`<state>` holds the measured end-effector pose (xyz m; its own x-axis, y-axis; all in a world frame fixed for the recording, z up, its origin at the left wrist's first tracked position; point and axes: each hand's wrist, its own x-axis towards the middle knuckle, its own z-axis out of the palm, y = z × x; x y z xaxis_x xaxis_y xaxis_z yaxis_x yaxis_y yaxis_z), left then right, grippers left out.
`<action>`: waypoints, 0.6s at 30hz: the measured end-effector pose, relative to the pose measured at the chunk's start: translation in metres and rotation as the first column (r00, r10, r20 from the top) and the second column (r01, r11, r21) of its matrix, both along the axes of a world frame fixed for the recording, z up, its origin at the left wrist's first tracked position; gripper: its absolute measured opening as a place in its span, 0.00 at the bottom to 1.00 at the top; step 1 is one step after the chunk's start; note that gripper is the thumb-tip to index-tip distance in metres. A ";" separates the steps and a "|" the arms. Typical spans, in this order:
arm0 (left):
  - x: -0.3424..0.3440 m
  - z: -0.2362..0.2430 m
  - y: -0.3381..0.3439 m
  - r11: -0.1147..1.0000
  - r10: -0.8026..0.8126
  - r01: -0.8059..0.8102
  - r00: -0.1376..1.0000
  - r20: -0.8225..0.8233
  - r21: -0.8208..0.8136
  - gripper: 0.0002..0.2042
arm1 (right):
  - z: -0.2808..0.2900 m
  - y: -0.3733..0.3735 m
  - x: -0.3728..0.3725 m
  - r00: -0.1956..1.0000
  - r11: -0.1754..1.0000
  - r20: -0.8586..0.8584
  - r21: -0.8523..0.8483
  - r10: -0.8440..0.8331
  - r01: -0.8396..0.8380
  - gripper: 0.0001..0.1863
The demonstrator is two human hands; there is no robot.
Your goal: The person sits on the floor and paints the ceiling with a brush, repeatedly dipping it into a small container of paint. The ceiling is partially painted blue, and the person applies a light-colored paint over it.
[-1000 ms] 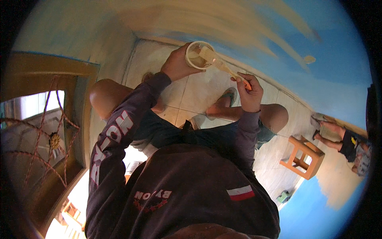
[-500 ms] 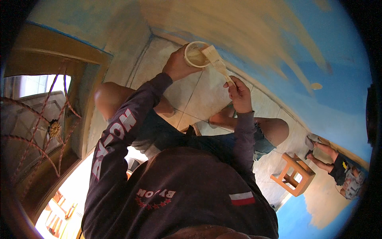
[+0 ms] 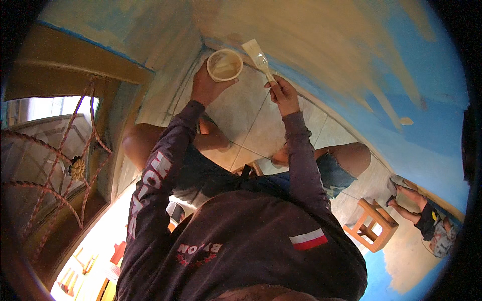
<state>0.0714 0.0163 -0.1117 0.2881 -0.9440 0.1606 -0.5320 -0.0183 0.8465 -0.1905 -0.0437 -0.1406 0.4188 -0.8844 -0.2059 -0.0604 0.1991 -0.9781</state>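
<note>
Head view: the wall (image 3: 346, 55), wearing tan and blue paint, is rising along the upper and right sides, and the tiled floor (image 3: 253, 113) is running below it. A wooden stool (image 3: 387, 223) is standing to the right, near another person (image 3: 429, 220) by the wall.

The left hand (image 3: 206, 86) is wrapping partway round the outside of a pale cup (image 3: 225, 80) — thumb along the near side, most fingers hiding behind. It is holding the mouth upward, probably so the pale contents are staying in and remaining easy to reach.

The right hand (image 3: 285, 96) is closing on the handle of a flat brush (image 3: 261, 62), thumb and fingers pinching it, likely for fine control. The brush is pointing up and leftward, just beside the cup but apart from it; whether its bristles (image 3: 249, 47) are touching the wall, I cannot tell.
</note>
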 end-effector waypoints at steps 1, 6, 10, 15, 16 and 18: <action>0.004 0.000 0.000 1.000 0.026 -0.026 1.000 0.006 0.007 0.38 | -0.009 -0.010 0.006 1.000 1.000 -0.011 -0.031 0.006 -0.006 0.15; 0.004 -0.004 0.001 0.997 0.079 -0.079 0.997 -0.015 -0.010 0.39 | -0.084 -0.060 0.021 0.956 0.925 -0.265 -0.380 -0.124 0.015 0.14; -0.001 0.014 0.000 0.997 0.067 -0.068 0.998 0.021 0.032 0.39 | -0.110 -0.080 0.045 0.859 0.754 -0.420 -0.654 -0.294 -0.063 0.14; -0.003 0.019 -0.002 0.996 0.037 -0.040 0.999 0.032 0.079 0.38 | -0.122 -0.093 0.060 0.746 0.799 -0.609 -0.573 -0.268 -0.181 0.17; -0.004 0.023 -0.001 0.994 0.053 -0.057 0.998 0.041 0.095 0.39 | -0.121 -0.091 0.061 0.717 0.818 -0.646 -0.543 -0.263 -0.190 0.17; -0.004 0.028 0.000 0.988 0.078 -0.085 0.995 0.056 0.126 0.39 | -0.118 -0.086 0.060 0.651 0.854 -0.717 -0.480 -0.250 -0.200 0.18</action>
<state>0.0672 0.0168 -0.0841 0.3598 -0.9314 0.0559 -0.5664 -0.1704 0.8063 -0.1303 -0.1294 -0.2589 0.2985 -0.9542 0.0201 -0.7956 -0.2604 -0.5470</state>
